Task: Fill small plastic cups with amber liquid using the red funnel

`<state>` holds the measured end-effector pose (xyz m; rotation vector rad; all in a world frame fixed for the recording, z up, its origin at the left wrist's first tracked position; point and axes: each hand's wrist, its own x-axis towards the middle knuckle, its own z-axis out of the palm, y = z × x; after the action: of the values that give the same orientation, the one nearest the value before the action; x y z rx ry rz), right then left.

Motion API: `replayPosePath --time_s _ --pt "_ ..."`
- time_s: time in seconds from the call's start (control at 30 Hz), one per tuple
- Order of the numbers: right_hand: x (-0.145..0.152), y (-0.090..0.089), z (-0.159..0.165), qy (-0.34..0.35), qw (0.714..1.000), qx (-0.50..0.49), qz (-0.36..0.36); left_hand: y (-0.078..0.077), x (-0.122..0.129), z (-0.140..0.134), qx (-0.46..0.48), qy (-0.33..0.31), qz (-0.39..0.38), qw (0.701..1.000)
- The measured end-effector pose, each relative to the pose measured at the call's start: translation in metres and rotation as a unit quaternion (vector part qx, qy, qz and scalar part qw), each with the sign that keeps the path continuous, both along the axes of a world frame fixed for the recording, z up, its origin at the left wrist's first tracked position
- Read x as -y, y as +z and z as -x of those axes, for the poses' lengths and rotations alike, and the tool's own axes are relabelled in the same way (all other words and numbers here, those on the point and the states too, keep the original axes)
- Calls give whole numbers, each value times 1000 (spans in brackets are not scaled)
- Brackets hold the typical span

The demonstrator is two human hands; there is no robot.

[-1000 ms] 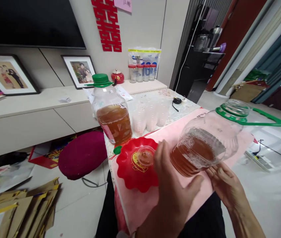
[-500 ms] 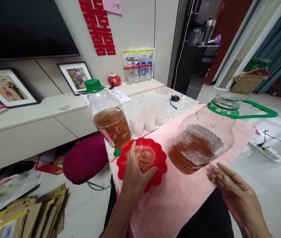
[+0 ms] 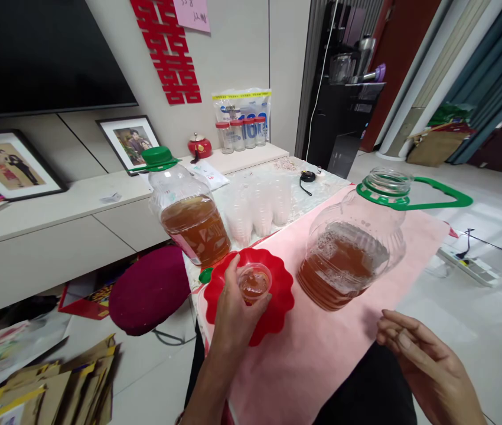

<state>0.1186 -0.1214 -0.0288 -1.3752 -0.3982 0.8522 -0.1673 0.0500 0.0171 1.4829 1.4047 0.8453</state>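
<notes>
Clear plastic cup (image 3: 254, 282) with amber liquid, pinched in left hand (image 3: 235, 310) over red scalloped dish (image 3: 277, 295).
Left fingers (image 3: 230, 273) wrap cup wall, holding it; right hand (image 3: 428, 366) hovers off the near worktop edge, fingers loosely spread, holding nothing. Cup looks thin, light, squashy, likely to spill: best held low on the wall with soft grip, level. Pink cloth (image 3: 322, 348) covers worktop. Open jug (image 3: 348, 248), green collar, part full, looks heavy, just right of dish. Capped jug (image 3: 186, 215) behind. Stacked empty cups (image 3: 257, 206) farther back.
</notes>
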Motion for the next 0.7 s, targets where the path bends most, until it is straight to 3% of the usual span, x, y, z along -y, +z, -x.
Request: replayPosePath --time_s 0.1,0.33,0.5,0.6,0.7 --pt "0 7 14 66 996 46 -26 9 5 0 14 4 4 1000" --pt "-8 27 48 212 972 80 -65 47 34 -5 67 -24 24 997" --pt "-15 44 57 276 957 63 -69 38 57 -5 128 -118 68 982" --pt "-19 54 57 296 952 50 -62 32 67 -8 159 -200 104 961" --pt "-23 62 57 311 949 34 -42 29 73 -14 176 -241 170 939"
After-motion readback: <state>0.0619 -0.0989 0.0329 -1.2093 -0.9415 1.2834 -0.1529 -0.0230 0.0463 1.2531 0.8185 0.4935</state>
